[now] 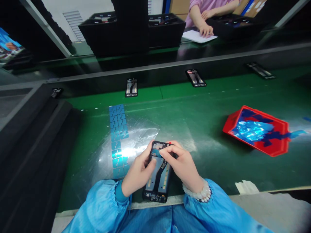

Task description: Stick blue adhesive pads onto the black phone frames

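A black phone frame (157, 181) with its inner parts showing lies lengthwise at the near edge of the green belt (194, 110). My left hand (138, 173) grips its left side, with the thumb pressed on the upper inner face. The fingers of my right hand (181, 165) are curled over the frame's top right corner, and the fingertips pinch at the upper inner part. Whether they pinch anything small, I cannot make out. Both my arms wear blue sleeves, and a bead bracelet (199, 193) circles my right wrist.
A clear film sheet with a strip of blue stickers (118, 136) lies left of the frame. A red tray (257, 131) of blue film scraps sits to the right. Three more phone frames (131, 87) lie along the belt's far edge. Another person's hand (206, 30) rests on white paper beyond black bins (131, 29).
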The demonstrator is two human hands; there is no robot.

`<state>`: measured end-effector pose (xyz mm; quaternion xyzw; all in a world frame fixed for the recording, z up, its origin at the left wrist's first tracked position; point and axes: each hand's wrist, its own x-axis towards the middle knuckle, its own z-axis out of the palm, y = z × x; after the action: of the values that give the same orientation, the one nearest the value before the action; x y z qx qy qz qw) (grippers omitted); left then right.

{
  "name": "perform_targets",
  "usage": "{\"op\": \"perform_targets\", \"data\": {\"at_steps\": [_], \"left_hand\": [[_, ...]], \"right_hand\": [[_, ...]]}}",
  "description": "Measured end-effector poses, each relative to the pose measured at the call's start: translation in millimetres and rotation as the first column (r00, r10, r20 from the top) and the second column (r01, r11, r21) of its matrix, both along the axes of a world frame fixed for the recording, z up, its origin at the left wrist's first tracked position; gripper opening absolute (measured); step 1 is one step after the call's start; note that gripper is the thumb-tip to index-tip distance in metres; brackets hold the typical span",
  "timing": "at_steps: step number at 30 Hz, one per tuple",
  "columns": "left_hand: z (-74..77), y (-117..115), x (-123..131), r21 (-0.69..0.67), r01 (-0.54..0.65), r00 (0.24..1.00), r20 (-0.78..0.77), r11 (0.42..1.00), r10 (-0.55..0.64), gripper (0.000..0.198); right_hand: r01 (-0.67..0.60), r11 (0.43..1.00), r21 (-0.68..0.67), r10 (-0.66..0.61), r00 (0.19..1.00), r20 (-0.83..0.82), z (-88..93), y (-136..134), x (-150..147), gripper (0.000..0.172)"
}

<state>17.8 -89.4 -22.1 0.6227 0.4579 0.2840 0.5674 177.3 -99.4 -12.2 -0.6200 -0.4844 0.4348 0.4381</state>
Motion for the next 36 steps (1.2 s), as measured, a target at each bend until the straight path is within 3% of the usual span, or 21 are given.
{"op": "perform_targets", "data": {"at_steps": [6,13,19,26,33,36], "left_hand": [[3.4,-0.4,2.4,-0.038,0.004,1.0,0.022,0.999,-0.003,0.055],[10.8,0.9,12.0,-0.004,-0.137,0.99,0.032,0.991,0.137,0.03],[7.0,-0.5,12.6,-0.016,-0.175,0.984,0.024,0.984,0.175,0.024],[7.9,-2.2,12.3,0.005,-0.178,0.984,0.015,0.984,0.178,0.023],[7.4,-4.9,11.8,0.023,-0.196,0.98,-0.025,0.98,0.197,0.025],[5.4,-5.9,12.1,0.004,-0.22,0.975,-0.024,0.975,0.22,0.026]], "right_hand": [[0.011,0.993,0.117,-0.017,0.998,0.057,-3.5,-2.5,-2.5,0.021],[-0.022,0.975,0.22,-0.017,0.984,0.175,-8.8,-9.3,-8.2,0.018],[-0.042,0.931,0.363,-0.076,0.95,0.304,-11.3,-14.9,-15.6,0.012],[-0.052,0.929,0.365,-0.1,0.918,0.384,-13.7,-17.4,-18.8,0.01],[-0.047,0.912,0.408,-0.201,0.815,0.543,-17.3,-21.5,-24.5,0.008],[-0.068,0.907,0.416,-0.192,0.812,0.551,-17.6,-20.3,-24.6,0.009]]}}
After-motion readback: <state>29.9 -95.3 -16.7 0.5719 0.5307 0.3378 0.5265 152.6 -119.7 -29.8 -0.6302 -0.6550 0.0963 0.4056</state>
